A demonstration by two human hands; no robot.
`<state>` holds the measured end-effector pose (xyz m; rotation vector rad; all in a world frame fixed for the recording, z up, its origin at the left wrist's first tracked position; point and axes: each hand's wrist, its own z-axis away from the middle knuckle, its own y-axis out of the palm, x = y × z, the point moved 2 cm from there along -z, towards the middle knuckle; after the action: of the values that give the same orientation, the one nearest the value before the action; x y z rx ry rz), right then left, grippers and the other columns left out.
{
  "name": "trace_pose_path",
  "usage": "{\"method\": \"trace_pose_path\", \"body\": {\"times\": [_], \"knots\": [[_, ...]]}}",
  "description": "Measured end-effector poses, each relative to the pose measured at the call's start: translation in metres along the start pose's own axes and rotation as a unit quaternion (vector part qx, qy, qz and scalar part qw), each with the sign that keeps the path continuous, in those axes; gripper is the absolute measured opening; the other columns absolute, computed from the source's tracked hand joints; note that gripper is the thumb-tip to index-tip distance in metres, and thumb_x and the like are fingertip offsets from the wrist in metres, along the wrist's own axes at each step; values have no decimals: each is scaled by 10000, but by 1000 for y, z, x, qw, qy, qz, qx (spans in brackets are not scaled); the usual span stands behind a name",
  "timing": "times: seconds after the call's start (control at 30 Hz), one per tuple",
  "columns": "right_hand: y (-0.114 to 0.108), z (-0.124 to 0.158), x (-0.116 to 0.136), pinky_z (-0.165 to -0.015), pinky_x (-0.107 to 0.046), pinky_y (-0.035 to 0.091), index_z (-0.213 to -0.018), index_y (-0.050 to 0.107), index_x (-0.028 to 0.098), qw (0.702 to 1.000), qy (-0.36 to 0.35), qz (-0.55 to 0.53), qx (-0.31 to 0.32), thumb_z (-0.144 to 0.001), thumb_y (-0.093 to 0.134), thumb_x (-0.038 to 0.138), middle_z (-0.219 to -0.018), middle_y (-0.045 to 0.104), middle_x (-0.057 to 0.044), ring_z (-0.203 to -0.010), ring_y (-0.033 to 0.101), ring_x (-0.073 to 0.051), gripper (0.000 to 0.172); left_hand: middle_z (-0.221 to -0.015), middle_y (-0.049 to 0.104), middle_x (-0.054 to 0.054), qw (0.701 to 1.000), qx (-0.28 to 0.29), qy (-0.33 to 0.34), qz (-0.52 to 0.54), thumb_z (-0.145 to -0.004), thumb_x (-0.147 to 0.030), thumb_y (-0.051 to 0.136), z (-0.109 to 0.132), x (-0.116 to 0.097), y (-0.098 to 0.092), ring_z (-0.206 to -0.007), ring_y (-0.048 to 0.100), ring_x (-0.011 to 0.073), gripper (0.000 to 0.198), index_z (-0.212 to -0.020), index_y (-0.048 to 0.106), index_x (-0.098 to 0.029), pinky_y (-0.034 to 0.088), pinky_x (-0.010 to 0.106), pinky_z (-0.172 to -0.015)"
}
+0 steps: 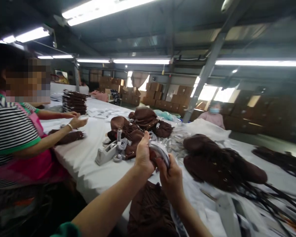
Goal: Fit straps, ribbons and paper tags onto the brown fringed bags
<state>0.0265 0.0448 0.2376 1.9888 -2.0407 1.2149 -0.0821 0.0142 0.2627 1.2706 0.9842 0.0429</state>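
Observation:
My left hand (145,154) and my right hand (171,174) hold a shiny, curved, silvery-clear band (160,149) between them, above the table. Fingers of both hands are wrapped round its edges; motion blur hides just what it is. Below my hands lies a brown gathered bag (151,210), partly covered by my forearms. Just beyond them sits a pile of brown bags (144,118) with gold-coloured eyelets. A grey tape dispenser (108,152) stands to the left of my left hand, with small clear-wrapped coils (117,158) beside it.
More brown bags (212,164) with long dark straps lie at right, near a blurred white-and-grey device (233,214). At left a co-worker in a striped top (14,131) handles something small and white. A stack of brown pieces (74,102) stands on the white-covered table (88,174).

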Motion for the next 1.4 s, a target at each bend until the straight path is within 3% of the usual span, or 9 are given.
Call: {"method": "trace_pose_path", "body": {"times": [0.1,0.2,0.27,0.43,0.5,0.6,0.77,1.03,1.4], "knots": [[-9,4,-20,-494,-223,379,-876,547,185,994,-5,56,97,-907,425,456,-585,590,-8,-508,542,-153,298,-516,480,-53,963,168,30,-210,-657,-645,662,-1,1,-9,-404,410,94,478,-755,558,-189,298,202,-418],[-23,-3,-28,-493,-225,351,-888,600,173,967,-65,120,214,-881,478,387,-626,625,-38,-531,565,-163,246,-529,525,-22,810,325,68,-484,-598,-523,766,4,-6,-7,-459,445,114,378,-705,640,-182,272,205,-440],[-31,-12,-24,-504,-220,354,-826,622,177,962,-88,114,233,-855,520,379,-640,630,-34,-539,561,-152,228,-519,512,-27,771,337,103,-530,-585,-469,792,8,-11,1,-468,431,110,336,-685,642,-185,257,201,-440],[-32,-18,-8,-526,-216,401,-849,598,173,994,-32,9,101,-826,563,491,-646,615,-3,-545,524,-133,320,-498,394,-80,947,189,95,-243,-656,-657,665,11,-6,21,-369,323,57,497,-736,517,-189,215,172,-360],[-28,-10,-10,-571,-220,433,-912,600,168,998,-19,-25,62,-889,462,473,-709,641,-21,-610,569,-146,336,-485,367,-95,978,124,80,-148,-628,-725,632,9,1,17,-339,304,50,560,-746,488,-197,212,166,-340],[-29,-4,-22,-585,-229,427,-930,611,171,996,-14,20,90,-923,394,451,-714,653,-38,-642,610,-166,355,-466,445,-70,956,183,57,-223,-649,-750,582,4,3,10,-333,377,77,586,-808,534,-188,270,175,-341],[-54,-24,-22,-510,-236,314,-721,623,183,962,-90,174,190,-866,494,425,-550,585,-28,-541,579,-176,310,-532,584,17,785,359,109,-494,-637,-473,766,6,-11,26,-497,537,137,360,-764,663,-153,346,184,-422],[-47,-26,-29,-528,-215,354,-805,563,163,996,-38,-14,75,-888,412,545,-589,493,26,-538,437,-113,418,-508,448,-77,968,170,83,-166,-598,-420,815,1,-3,39,-338,339,19,381,-717,565,-158,212,146,-324],[-26,-4,-100,-556,-231,356,-780,543,184,991,-18,54,117,-956,222,541,-612,513,8,-552,503,-136,511,-446,377,-120,996,58,41,-54,-546,-387,846,-46,40,-2,-314,244,9,436,-667,490,-166,196,158,-327]]}}
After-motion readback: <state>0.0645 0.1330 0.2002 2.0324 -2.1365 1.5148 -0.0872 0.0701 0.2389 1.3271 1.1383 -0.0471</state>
